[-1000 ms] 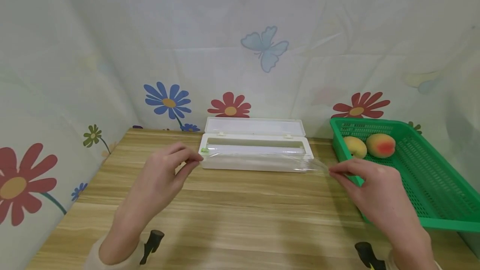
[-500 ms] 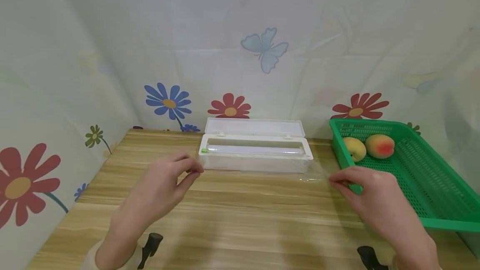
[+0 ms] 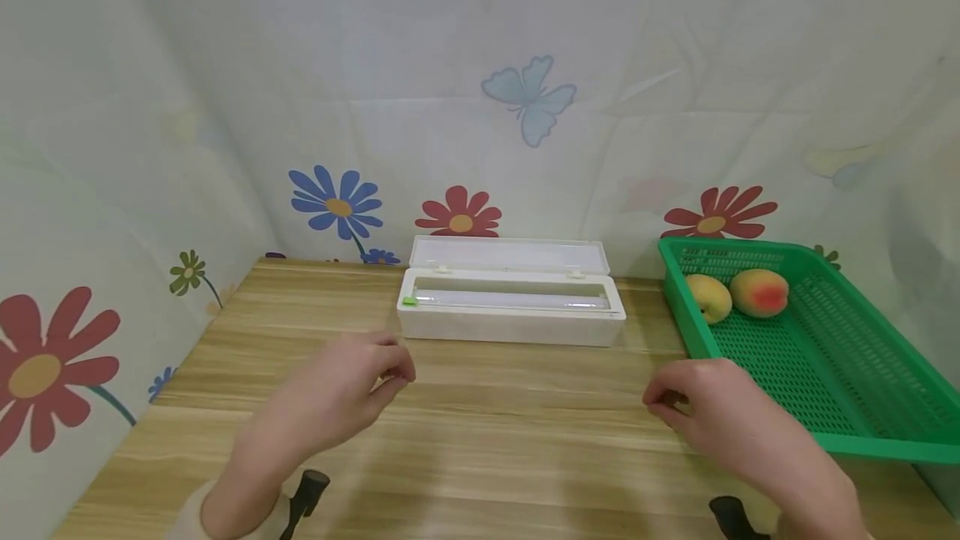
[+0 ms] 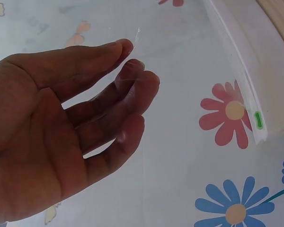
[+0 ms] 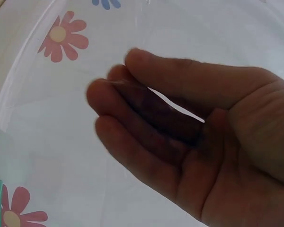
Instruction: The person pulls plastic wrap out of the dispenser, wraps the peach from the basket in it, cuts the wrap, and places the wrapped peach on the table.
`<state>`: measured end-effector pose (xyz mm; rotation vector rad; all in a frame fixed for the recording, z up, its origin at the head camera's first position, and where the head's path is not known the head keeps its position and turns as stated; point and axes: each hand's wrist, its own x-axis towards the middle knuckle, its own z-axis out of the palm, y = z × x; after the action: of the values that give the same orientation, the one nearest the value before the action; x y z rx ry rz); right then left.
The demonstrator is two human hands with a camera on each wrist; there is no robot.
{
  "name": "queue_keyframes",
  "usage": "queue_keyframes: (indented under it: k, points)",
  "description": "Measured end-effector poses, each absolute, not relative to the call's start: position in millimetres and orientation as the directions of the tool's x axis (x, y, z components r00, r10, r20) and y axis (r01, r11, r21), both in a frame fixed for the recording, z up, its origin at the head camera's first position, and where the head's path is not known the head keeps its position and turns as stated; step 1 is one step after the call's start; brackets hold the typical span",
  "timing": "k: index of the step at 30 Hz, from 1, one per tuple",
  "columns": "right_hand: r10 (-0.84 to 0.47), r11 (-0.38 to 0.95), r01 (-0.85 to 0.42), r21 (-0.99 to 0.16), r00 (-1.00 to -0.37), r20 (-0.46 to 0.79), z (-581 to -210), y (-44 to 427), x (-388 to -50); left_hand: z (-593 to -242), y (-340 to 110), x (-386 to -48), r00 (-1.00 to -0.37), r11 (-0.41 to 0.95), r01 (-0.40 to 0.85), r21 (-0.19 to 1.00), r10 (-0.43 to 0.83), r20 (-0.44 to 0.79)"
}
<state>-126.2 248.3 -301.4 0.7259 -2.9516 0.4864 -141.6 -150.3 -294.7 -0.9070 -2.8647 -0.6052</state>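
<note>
My left hand (image 3: 337, 394) hovers over the table, left of and nearer than a white cling film dispenser box (image 3: 510, 330). Across from it, my right hand (image 3: 720, 407) hangs at about the same height, close to the green basket's side. Thumb and fingertips of each hand pinch clear cling film. It barely shows in the head view, but film glints (image 4: 138, 35) catch the light by the left fingertips, and a thin film edge (image 5: 120, 82) crosses the right fingers. Inside the box lies the film roll (image 3: 510, 300); whether the pinched film still joins it, I cannot tell.
The box's lid (image 3: 510, 255) stands raised at the back, and a green slider (image 3: 409, 301) sits at the rim's left end. At right, a green plastic basket (image 3: 892, 447) holds two peaches (image 3: 760, 293). Behind the wooden table (image 3: 517, 432) hangs a flowered curtain (image 3: 600, 165).
Both hands have drawn back toward me and slightly closer together, away from the box. The film that stretched over the box's front between the hands no longer shows there.
</note>
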Motion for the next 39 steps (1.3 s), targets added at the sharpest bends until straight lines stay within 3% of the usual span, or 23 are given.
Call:
queue_keyframes:
  k: [6, 10, 20, 29, 39]
  points:
    - [-0.544, 0.794, -0.501, -0.345, -0.838, -0.035, -314, 249, -131, -307, -146, -145, -0.783, 0.720, 0.607, 0.337, 0.613, 0.102]
    - [-0.567, 0.778, -0.500, -0.382, -0.820, -0.082, -320, 247, -136, -317, -144, -148, -0.746, 0.692, 0.642, 0.330, 0.662, 0.064]
    - [-0.596, 0.758, -0.501, -0.417, -0.792, -0.133, -340, 240, -146, -341, -143, -159, -0.712, 0.663, 0.634, 0.398, 0.701, -0.034]
    - [-0.579, 0.785, -0.507, -0.355, -0.804, -0.133, -362, 231, -154, -365, -141, -174, -0.669, 0.644, 0.664, 0.381, 0.739, -0.082]
    - [-0.561, 0.813, -0.495, -0.306, -0.807, -0.185, -384, 224, -162, -384, -141, -190, -0.683, 0.694, 0.577, 0.432, 0.699, -0.211]
